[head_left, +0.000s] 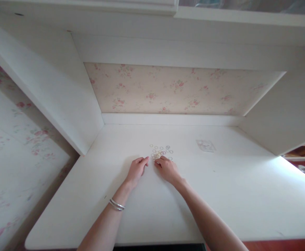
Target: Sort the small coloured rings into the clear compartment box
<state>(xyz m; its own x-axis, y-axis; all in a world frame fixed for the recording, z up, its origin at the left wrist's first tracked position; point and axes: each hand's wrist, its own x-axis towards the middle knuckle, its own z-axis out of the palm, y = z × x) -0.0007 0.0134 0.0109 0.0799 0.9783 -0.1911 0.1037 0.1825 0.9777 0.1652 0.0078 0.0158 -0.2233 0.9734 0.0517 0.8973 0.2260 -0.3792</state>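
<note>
The left hand lies palm-down on the white table, its fingers loosely curled and their tips pointing toward a small scatter of rings; whether a ring is pinched under those fingertips cannot be told at this size. The right hand rests just beside it, also palm-down, with its fingertips at the near edge of the same scatter and touching or nearly touching the closest rings; its grip, too, is too small to make out. The two hands almost meet at their fingertips, just below the rings. The rings are tiny, pale and thin, lying flat on the table in a loose cluster near its middle, some overlapping and a few set slightly apart toward the back. A pair of thin silver bangles circles the left wrist. To the right of the rings, well apart from both hands, a small clear plastic bag lies flat on the table. Behind the table stands a back wall covered in floral wallpaper, framed by white side panels and a white shelf above.
</note>
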